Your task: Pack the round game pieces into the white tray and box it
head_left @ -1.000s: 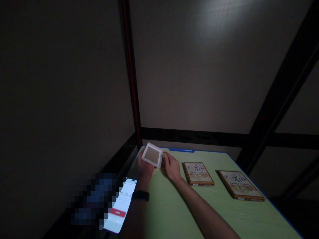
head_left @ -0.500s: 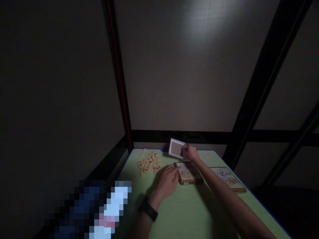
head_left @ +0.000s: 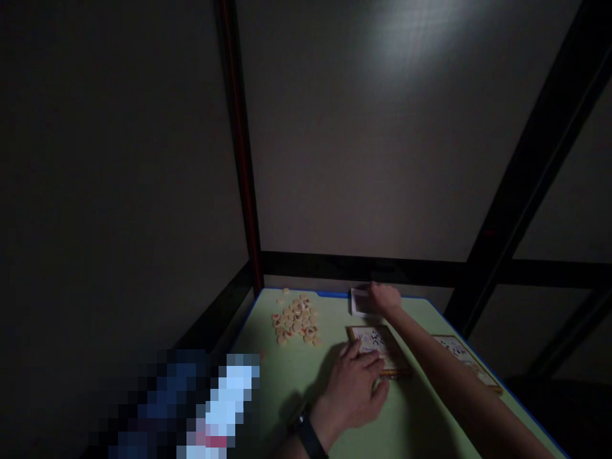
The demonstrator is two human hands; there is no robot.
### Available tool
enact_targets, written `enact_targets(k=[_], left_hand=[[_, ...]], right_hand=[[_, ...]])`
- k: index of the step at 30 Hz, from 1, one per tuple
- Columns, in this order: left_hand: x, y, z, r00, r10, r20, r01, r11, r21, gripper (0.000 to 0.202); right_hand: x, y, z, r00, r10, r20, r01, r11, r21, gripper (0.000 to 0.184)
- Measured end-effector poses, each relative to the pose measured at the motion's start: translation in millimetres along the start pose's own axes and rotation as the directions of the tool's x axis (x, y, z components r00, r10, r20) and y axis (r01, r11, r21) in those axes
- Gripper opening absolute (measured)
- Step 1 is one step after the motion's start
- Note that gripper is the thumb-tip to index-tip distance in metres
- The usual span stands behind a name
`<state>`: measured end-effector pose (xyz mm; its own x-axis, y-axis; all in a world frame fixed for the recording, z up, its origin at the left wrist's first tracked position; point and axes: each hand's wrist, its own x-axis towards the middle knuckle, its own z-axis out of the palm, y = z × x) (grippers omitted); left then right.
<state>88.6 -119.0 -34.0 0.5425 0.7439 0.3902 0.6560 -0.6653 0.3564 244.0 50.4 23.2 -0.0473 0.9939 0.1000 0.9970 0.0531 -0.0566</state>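
A heap of small round cream tokens [head_left: 296,320] with red and black marks lies on the green table [head_left: 296,389] near its far left corner. My right hand [head_left: 385,298] reaches to the far edge and rests on a small white box [head_left: 359,302], fingers closed over it. My left hand [head_left: 352,386], with a dark watch on the wrist, lies with fingers spread on the near edge of a brown-framed board [head_left: 377,346] printed with characters.
A second framed board [head_left: 466,360] lies at the right, partly behind my right forearm. The table has a blue rim and ends against dark wall rails. A lit, blurred screen [head_left: 217,411] sits at the lower left.
The white box went from both hands above the left corner to my right hand alone, then down onto the far edge. Tokens now lie heaped. My left hand moved onto the framed board.
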Motion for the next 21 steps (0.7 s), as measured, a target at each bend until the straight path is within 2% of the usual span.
enact_targets(k=[3,6,8,10,12,15,19,21], left_hand=[[1.7,9.4,5.1,0.999,-0.032,0.016,0.032,0.999,0.013,0.033],[-0.8,7.0,23.1,0.993,-0.077,0.094,0.069,0.994,0.081,0.033],[-6.3,-1.2,39.8,0.977,-0.142,0.162,0.129,0.988,0.091,0.040],[-12.2,-11.0,56.0,0.961,-0.249,0.121,0.244,0.968,0.055,0.046],[-15.1,-18.4,68.1,0.939,-0.304,0.157,0.304,0.952,0.026,0.047],[-11.1,-21.4,73.9,0.946,-0.264,0.186,0.264,0.964,0.030,0.048],[0.0,-15.2,61.8,0.979,-0.162,0.124,0.157,0.986,0.053,0.044],[3.1,-11.1,51.3,0.994,-0.064,0.087,0.057,0.995,0.084,0.037]], right_hand=[[13.7,-57.0,2.4,0.975,-0.217,0.046,0.213,0.974,0.080,0.034],[24.8,-127.2,15.1,0.863,-0.499,0.078,0.474,0.855,0.211,0.042],[30.7,-167.0,27.6,0.799,-0.596,0.079,0.560,0.786,0.260,0.052],[36.7,-194.5,41.0,0.750,-0.648,0.132,0.589,0.746,0.311,0.064],[42.4,-209.1,52.9,0.726,-0.664,0.180,0.582,0.732,0.355,0.072],[45.3,-214.4,64.7,0.706,-0.687,0.172,0.597,0.708,0.377,0.074],[32.0,-208.4,70.8,0.697,-0.709,0.109,0.631,0.678,0.377,0.060],[22.8,-203.2,72.1,0.664,-0.746,0.047,0.673,0.625,0.396,0.056]])
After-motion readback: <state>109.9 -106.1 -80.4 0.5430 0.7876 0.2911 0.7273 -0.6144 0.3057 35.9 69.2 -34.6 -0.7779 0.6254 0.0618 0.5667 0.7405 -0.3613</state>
